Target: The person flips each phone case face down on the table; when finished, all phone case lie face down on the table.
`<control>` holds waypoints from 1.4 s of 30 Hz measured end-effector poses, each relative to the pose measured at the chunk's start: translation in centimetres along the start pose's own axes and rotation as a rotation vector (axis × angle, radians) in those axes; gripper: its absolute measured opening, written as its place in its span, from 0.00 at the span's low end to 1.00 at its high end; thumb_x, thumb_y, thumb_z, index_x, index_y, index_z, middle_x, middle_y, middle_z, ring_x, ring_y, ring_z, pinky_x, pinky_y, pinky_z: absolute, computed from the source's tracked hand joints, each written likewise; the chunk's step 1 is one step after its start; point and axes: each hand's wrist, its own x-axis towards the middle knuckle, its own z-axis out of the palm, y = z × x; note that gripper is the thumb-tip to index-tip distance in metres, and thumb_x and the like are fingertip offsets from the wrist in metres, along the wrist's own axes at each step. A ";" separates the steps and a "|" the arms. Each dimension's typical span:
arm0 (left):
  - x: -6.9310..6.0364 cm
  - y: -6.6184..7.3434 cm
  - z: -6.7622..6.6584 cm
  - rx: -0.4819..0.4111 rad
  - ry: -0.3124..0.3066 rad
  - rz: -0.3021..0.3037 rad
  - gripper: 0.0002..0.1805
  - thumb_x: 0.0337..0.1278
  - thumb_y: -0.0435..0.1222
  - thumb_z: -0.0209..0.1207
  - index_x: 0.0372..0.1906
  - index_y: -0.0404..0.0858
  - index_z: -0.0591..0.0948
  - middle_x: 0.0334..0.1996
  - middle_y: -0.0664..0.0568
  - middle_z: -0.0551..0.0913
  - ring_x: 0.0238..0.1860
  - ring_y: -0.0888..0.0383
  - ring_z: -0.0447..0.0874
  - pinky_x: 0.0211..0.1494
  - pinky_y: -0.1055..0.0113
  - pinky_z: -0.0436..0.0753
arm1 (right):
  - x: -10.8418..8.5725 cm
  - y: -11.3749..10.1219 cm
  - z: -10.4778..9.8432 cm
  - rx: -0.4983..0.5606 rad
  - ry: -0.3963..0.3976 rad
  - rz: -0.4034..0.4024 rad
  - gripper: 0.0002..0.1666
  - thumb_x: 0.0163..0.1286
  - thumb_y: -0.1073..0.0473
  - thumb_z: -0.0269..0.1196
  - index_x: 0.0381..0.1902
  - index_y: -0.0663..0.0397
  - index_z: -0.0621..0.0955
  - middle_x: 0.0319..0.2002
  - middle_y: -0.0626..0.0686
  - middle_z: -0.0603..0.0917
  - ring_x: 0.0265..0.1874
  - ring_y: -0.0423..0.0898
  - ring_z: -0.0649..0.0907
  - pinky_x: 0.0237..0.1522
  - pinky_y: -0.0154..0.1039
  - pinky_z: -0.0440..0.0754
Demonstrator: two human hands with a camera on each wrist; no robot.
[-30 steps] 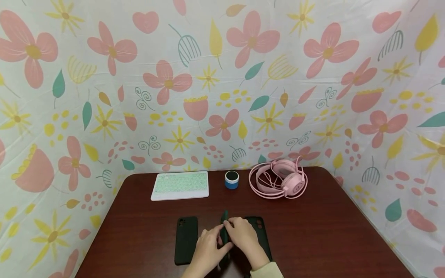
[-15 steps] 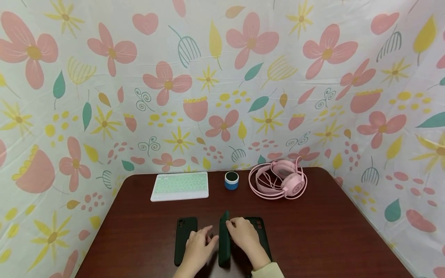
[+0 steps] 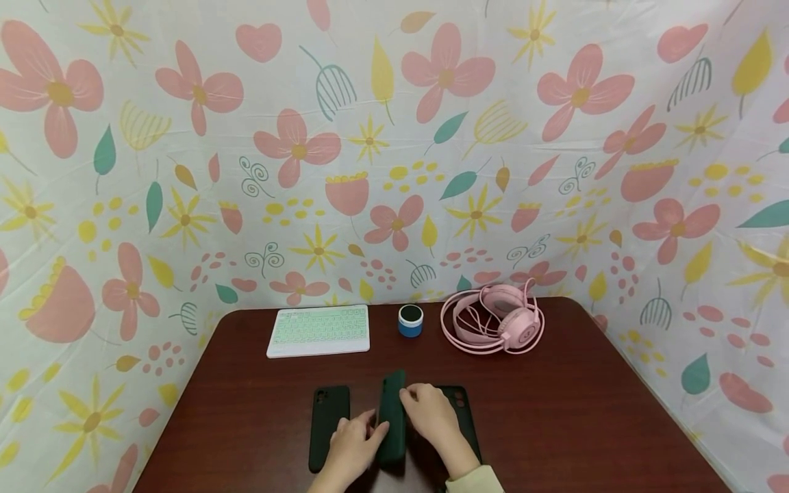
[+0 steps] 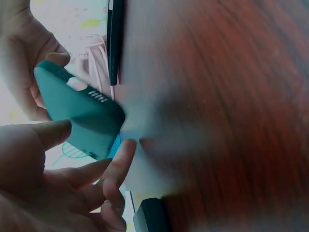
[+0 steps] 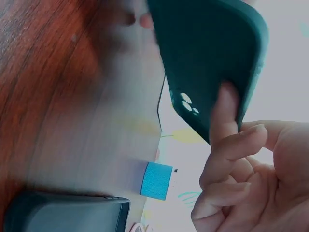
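Note:
A dark green phone case stands on edge over the front of the table, tilted to the left. My right hand pinches its right edge; in the right wrist view the index finger lies on the case's back, near the camera holes. My left hand is at the other side, fingers loosely bent. In the left wrist view its thumb overlaps the case's face and its fingers are by the lower edge; whether they press on it I cannot tell. A black phone case lies left of the left hand.
Another black phone case lies partly hidden behind the right hand. Along the back stand a white-and-green keyboard, a small blue speaker-like cylinder and pink headphones. A floral curtain rises behind the table.
The left hand has let go of the green case, moved left, and now is close against it again. The case has tilted to the left. My right hand keeps its hold.

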 end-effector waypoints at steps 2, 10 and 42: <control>0.0 0.0 0.0 -0.013 -0.024 -0.010 0.36 0.64 0.58 0.53 0.60 0.30 0.76 0.22 0.57 0.75 0.30 0.53 0.65 0.33 0.57 0.61 | 0.0 0.0 0.0 0.023 0.009 -0.004 0.15 0.73 0.52 0.54 0.39 0.54 0.84 0.12 0.46 0.70 0.11 0.43 0.69 0.16 0.40 0.66; 0.2 -0.1 -0.2 -0.034 -0.062 -0.038 0.37 0.65 0.59 0.51 0.60 0.29 0.76 0.21 0.57 0.77 0.37 0.52 0.70 0.40 0.49 0.67 | 0.2 0.3 0.1 0.078 -0.006 0.004 0.16 0.74 0.52 0.53 0.36 0.52 0.84 0.12 0.47 0.72 0.11 0.43 0.71 0.16 0.40 0.68; -0.4 0.5 -1.0 0.178 0.094 0.011 0.28 0.55 0.44 0.67 0.56 0.32 0.79 0.18 0.60 0.70 0.26 0.56 0.64 0.29 0.59 0.62 | 0.4 1.5 2.2 -0.191 0.089 -0.030 0.24 0.68 0.50 0.63 0.57 0.59 0.80 0.15 0.43 0.72 0.10 0.41 0.70 0.13 0.37 0.64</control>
